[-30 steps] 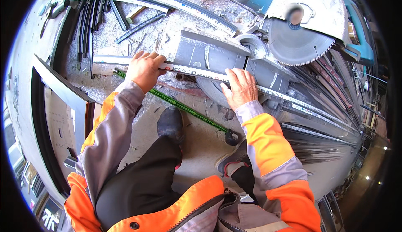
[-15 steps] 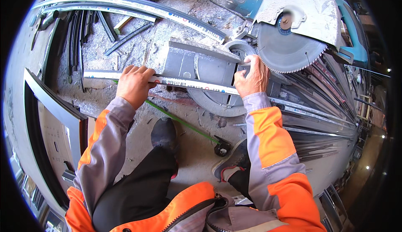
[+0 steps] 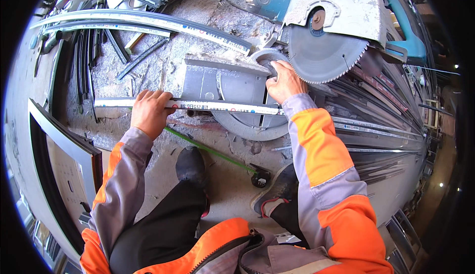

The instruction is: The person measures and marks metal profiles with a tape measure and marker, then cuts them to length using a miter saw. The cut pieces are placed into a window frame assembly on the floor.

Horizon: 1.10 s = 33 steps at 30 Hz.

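A long, pale metal profile (image 3: 222,107) with a printed film strip lies crosswise along the near side of the miter saw's grey table (image 3: 240,86). My left hand (image 3: 150,114) is closed around its left part, fingers over the top. At the profile's right end, my right hand (image 3: 288,82) reaches over the saw table, thumb and fingers bent together by the fence; whatever sits between them is hidden. Just right of these fingers stands the raised round saw blade (image 3: 321,58), its teeth exposed under a dusty guard (image 3: 354,6).
A tape measure (image 3: 261,179) lies between my feet, its green tape (image 3: 210,149) drawn out toward the profile. More long profiles (image 3: 143,20) lie at the far left; bundled profiles (image 3: 376,96) fan out at right. A dark frame (image 3: 64,130) stands at left.
My right hand has shifted a little up and away from the profile, toward the fence. The left hand keeps its hold on the profile. The whole view has moved slightly.
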### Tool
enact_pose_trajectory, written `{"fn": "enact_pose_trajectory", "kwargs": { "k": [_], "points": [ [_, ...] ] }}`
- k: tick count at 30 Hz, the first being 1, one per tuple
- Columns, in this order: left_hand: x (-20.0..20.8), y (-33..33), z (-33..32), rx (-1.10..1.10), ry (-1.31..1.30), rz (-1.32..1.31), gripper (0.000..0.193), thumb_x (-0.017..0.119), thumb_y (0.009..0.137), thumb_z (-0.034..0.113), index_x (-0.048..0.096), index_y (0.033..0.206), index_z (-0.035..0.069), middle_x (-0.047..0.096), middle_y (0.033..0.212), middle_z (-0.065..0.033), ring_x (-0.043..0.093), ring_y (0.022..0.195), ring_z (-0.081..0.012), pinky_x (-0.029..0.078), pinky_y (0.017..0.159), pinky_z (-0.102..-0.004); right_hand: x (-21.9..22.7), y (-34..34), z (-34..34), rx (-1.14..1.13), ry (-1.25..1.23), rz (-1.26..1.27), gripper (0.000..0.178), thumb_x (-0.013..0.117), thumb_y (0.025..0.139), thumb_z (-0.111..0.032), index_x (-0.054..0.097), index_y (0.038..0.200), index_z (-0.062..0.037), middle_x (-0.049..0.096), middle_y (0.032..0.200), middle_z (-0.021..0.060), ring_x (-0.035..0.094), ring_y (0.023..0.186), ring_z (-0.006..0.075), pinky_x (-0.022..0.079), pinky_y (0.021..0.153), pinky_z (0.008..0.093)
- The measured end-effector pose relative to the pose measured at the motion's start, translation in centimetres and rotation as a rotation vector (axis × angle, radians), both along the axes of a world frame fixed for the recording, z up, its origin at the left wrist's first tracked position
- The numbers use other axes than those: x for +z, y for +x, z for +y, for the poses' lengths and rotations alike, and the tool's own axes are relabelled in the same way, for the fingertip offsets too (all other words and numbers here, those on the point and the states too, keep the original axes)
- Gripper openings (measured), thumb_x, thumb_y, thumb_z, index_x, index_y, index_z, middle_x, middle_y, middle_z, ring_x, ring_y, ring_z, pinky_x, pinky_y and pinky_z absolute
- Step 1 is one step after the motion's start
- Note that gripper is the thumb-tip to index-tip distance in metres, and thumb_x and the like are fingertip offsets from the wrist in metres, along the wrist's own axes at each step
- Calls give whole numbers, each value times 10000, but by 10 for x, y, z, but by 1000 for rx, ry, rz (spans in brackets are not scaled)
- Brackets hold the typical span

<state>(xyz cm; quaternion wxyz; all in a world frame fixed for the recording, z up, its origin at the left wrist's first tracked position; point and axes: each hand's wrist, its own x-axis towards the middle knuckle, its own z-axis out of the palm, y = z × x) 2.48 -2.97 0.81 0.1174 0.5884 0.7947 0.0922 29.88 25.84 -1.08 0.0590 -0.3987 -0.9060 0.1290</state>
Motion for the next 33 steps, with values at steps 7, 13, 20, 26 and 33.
{"fn": "enact_pose_trajectory", "kwargs": {
  "k": [7, 13, 20, 26, 33],
  "points": [
    [-3, -2, -4, 1, -1, -9, 272, 809, 861, 252, 692, 1066, 117, 701, 974, -72, 676, 993, -306, 478, 984, -456, 23, 33, -7, -241, -47, 241, 428, 678, 825, -158, 738, 1231, -37, 756, 1134, 208, 721, 1033, 421, 573, 917, 431],
    [0, 0, -3, 16, 15, -18, 270, 809, 857, 248, 692, 1054, 104, 703, 974, -78, 669, 996, -324, 481, 963, -463, 34, 103, 26, -439, -87, 324, 378, 714, 850, -137, 773, 1217, -73, 784, 1114, 180, 772, 1012, 288, 586, 889, 378],
    [-3, 2, -1, 28, -10, -4, 278, 820, 846, 244, 704, 1052, 98, 709, 969, -73, 669, 999, -319, 485, 958, -461, 140, 129, 131, -248, -380, 1229, 784, 757, 979, -132, 318, 1622, -41, 688, 1346, 197, 690, 1177, 280, 527, 1048, 400],
    [-2, 3, -2, 62, -31, -23, 263, 798, 879, 312, 679, 957, 91, 697, 953, -83, 668, 1003, -328, 488, 973, -467, 140, 132, 121, -482, -281, 1201, 347, 725, 1015, -163, 623, 1283, 31, 729, 1150, 154, 697, 1042, 221, 550, 974, 360],
    [-12, -1, -6, 9, -31, 0, 248, 715, 946, 364, 664, 978, 124, 696, 975, -68, 684, 1033, -295, 466, 976, -463, 43, 78, -74, -182, -244, 470, 341, 683, 973, -56, 659, 1305, 20, 723, 1181, 129, 694, 1060, 246, 543, 959, 373]
  ]
}}
